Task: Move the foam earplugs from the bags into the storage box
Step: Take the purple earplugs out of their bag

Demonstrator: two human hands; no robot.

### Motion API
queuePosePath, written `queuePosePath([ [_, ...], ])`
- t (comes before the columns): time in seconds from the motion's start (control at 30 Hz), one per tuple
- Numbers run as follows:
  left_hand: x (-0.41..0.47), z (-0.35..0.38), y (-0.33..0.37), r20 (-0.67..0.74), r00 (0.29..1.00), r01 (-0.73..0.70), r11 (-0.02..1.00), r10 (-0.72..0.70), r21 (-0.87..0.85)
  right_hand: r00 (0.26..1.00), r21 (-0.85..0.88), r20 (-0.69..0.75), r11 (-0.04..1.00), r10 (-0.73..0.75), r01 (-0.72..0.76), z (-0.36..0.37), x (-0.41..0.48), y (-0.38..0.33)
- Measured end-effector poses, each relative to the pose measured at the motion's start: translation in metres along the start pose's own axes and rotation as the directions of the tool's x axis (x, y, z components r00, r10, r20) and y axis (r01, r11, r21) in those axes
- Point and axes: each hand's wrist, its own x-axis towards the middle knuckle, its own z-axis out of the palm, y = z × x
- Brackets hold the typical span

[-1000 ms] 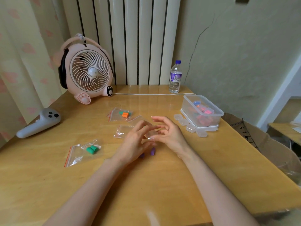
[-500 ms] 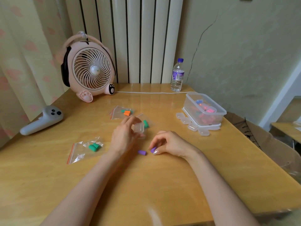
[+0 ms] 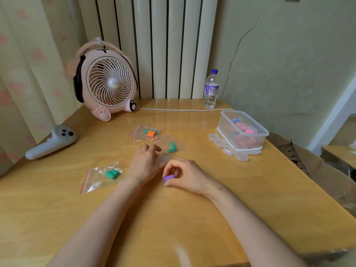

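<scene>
Forearms reached in from the near edge over wooden table (image 3: pixel 173 218). Nearer than storage box (image 3: pixel 257 134) and to its left, right hand (image 3: pixel 185 176) rested on the tabletop, thumb and forefinger pinching purple earplug (image 3: pixel 169 177), other fingers curled in. Further left of the box, just beside the right one, left hand (image 3: pixel 146 162) lay knuckles-up with fingers bent down. At its thumb side showed small clear case (image 3: pixel 162 159); could not tell whether it was gripped. Far left of the box and nearer than it lay near bag (image 3: pixel 92 180), flat, with two green earplugs (image 3: pixel 112 174) inside. Left of the box, just past the left fingertips, middle bag (image 3: pixel 165 142) held two green plugs (image 3: pixel 172 147) in an L. Left of the box and slightly further back, far bag (image 3: pixel 138 132) held orange plug (image 3: pixel 151 133) plus a green one. The box stood open on a white lid, pink, red and blue pieces inside. Along its near-left side sat row of clear cases (image 3: pixel 227 149). Far left of the box lay grey controller (image 3: pixel 50 143). Behind-left of the box stood pink fan (image 3: pixel 106 87), with white cable (image 3: pixel 183 110) running from it toward the box. Just behind the box stood water bottle (image 3: pixel 211 89).
</scene>
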Motion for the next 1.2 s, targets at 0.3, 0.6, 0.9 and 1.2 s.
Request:
queuePosePath([
  [0.3,0.001,0.001,0.002,0.041,0.999,-0.037,0.993,0.032,0.115,0.946,0.224,-0.258,0.965,0.195,-0.137,-0.019,0.001,0.010],
  [0.6,-0.005,-0.003,0.010,0.021,0.990,-0.140,0.990,0.139,0.009,0.889,0.333,-0.359,0.929,0.285,-0.163,-0.021,0.007,0.019],
  [0.9,-0.008,-0.002,0.020,-0.096,0.968,-0.245,0.954,0.231,-0.176,0.904,0.403,-0.317,0.904,0.286,-0.144,-0.021,0.008,0.019],
  [1.2,-0.007,-0.001,0.021,-0.141,0.950,-0.306,0.922,0.279,-0.236,0.875,0.526,-0.408,0.850,0.259,-0.007,-0.026,0.007,0.012],
])
